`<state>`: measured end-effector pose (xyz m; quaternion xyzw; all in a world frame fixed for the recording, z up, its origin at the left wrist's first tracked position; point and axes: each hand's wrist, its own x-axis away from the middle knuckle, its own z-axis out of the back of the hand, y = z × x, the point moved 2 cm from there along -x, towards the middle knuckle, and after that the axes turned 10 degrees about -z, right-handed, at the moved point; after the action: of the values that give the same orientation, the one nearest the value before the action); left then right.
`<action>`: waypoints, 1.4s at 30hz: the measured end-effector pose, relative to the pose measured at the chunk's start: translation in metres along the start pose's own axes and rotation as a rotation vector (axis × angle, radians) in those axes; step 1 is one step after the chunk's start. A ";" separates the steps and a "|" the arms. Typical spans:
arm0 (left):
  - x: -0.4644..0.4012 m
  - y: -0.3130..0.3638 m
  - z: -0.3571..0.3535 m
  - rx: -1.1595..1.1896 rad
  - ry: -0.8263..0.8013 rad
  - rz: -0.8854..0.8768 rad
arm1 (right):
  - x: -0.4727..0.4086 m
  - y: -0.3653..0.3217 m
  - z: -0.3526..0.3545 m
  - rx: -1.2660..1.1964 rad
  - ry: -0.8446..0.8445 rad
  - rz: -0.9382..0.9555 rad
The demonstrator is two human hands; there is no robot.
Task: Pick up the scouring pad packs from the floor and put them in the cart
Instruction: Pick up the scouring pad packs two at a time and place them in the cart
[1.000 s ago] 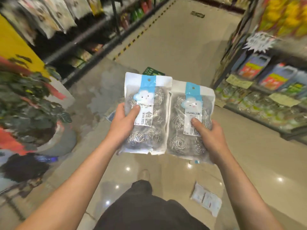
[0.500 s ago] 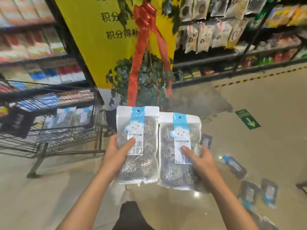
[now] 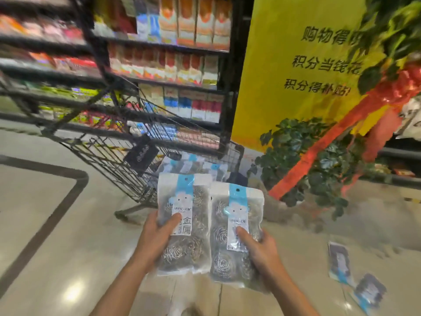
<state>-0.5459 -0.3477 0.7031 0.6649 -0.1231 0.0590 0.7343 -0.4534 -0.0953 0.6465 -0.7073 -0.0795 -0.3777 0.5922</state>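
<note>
I hold two clear packs of steel scouring pads with blue-and-white labels, upright and side by side in front of me. My left hand grips the left pack, thumb on its label. My right hand grips the right pack the same way. Just beyond them stands a black wire shopping cart with several similar packs lying in its basket. Two more packs lie on the floor at the lower right.
Store shelves full of boxed goods rise behind the cart. A yellow sign and a potted plant with a red ribbon stand to the right of the cart. Shiny tiled floor with a dark border line spreads to the left.
My view has swung left: the cart has moved from the left side to straight ahead and closer. Both hands keep the same hold on the packs.
</note>
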 end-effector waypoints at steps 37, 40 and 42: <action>-0.650 -0.253 0.074 -0.575 -0.276 0.288 | -0.516 -0.025 -0.202 0.476 0.599 -0.317; -0.645 -0.252 0.071 -0.787 -0.360 0.220 | -0.511 -0.037 -0.207 0.552 0.625 -0.230; -0.642 -0.254 0.071 -0.889 -0.413 0.158 | -0.509 -0.039 -0.208 0.691 0.616 -0.284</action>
<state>-1.1080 -0.3962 0.2981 0.2738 -0.3293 -0.0764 0.9004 -0.9244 -0.1006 0.3597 -0.3067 -0.1168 -0.5981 0.7311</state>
